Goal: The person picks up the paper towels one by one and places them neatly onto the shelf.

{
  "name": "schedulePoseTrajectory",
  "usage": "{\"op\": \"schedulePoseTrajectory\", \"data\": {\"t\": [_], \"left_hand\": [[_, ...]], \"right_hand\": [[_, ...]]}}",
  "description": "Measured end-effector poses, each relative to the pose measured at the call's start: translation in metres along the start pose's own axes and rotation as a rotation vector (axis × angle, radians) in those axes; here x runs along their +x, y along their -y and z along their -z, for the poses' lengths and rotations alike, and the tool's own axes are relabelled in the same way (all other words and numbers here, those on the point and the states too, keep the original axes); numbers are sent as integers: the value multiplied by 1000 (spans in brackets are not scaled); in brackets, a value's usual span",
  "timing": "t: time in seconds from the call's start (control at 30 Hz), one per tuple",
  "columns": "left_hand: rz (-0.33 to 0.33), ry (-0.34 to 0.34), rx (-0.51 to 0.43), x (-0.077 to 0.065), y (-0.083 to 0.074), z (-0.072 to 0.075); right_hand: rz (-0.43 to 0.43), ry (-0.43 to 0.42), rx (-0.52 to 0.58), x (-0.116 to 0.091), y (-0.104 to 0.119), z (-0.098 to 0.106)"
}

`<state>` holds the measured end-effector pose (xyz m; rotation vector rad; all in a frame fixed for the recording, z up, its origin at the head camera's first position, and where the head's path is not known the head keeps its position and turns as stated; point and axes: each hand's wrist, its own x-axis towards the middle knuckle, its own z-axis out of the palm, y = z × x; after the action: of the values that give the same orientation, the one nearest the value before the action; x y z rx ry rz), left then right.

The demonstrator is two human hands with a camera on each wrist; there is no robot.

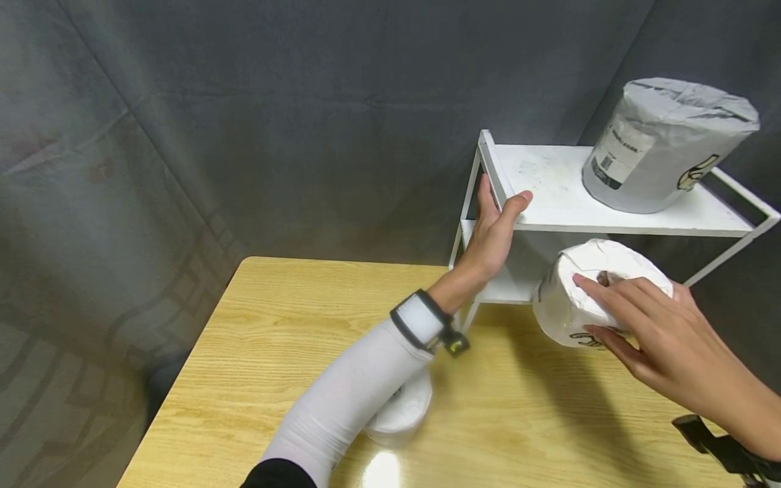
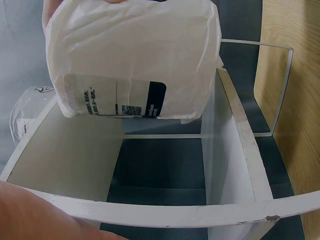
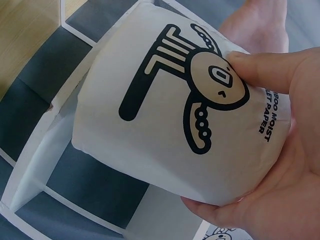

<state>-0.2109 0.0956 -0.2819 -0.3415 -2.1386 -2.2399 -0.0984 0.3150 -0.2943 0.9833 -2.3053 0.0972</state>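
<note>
My right hand (image 1: pixel 665 325) grips a wrapped toilet paper roll (image 1: pixel 561 305) in front of the opening between the shelf's two boards. Printing with a cartoon face shows on this roll (image 3: pixel 150 145) in the right wrist view, and a label faces the left wrist camera. My left hand (image 1: pixel 494 234) holds the left end of the white two-tier shelf (image 1: pixel 549 196), thumb over the end rail and fingers outside it. On the shelf's top board stands another wrapped roll (image 1: pixel 665 152), tilted in the head view.
A third white roll (image 1: pixel 403 413) stands on the wooden table (image 1: pixel 293 318), partly hidden behind my left forearm. Grey cloth (image 1: pixel 305 122) hangs behind the table and the shelf. The shelf's thin right-hand frame (image 1: pixel 732 251) slants beyond my right hand.
</note>
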Motion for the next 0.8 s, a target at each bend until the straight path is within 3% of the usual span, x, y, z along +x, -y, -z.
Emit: {"op": "schedulePoseTrajectory", "data": {"t": [0.8], "left_hand": [[-8,3,-22,-1,0,0]], "right_hand": [[12,-52,-18,12,-17,-15]]}}
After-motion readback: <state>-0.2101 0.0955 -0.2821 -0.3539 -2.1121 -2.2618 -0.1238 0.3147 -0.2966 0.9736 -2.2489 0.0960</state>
